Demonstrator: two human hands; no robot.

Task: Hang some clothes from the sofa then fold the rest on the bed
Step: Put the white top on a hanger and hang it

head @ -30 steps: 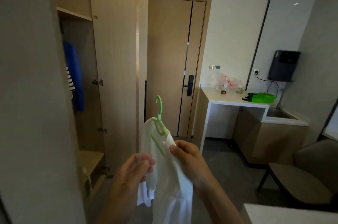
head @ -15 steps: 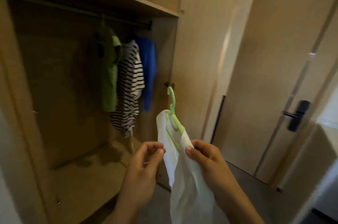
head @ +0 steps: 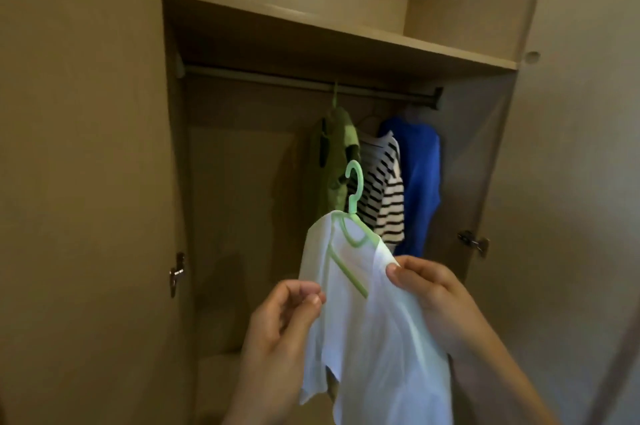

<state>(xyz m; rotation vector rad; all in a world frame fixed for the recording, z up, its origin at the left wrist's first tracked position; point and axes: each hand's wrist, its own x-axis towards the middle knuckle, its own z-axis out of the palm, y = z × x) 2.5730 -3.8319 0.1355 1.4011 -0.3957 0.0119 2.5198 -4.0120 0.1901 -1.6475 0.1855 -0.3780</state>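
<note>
White thin-fabric shirt (head: pixel 374 338): already threaded on a pale green plastic hanger (head: pixel 357 196), held in the air in front of an open wooden wardrobe (head: pixel 104 147). Not yet on the rail.

Right hand (head: pixel 429 289): thumb and forefinger pinch the shirt's shoulder, probably with the hanger arm under the cloth. Left hand (head: pixel 280 331): fingers (head: pixel 308 296) curled, tips pressed together on the shirt's other edge. The hanger's hook rises up and away from both sets of fingers. The shirt body hangs slack below them.

Metal rail (head: pixel 259 76): well above and beyond the fingers, under the wardrobe shelf (head: pixel 346 29). Three garments hang on it, beyond the hook: olive-green garment (head: pixel 332 161), black-and-white striped top (head: pixel 388 196), blue shirt (head: pixel 419 175). The rail's long stretch beyond the left fingers looks bare.

Progress, as I judge it: hanging stage is well under way, with three pieces up and a fourth ready to go. What is left is to lift the hook over the rail and let go. Sofa and bed are out of view, so I cannot tell how many clothes remain to hang. No sign that folding has begun.
</note>
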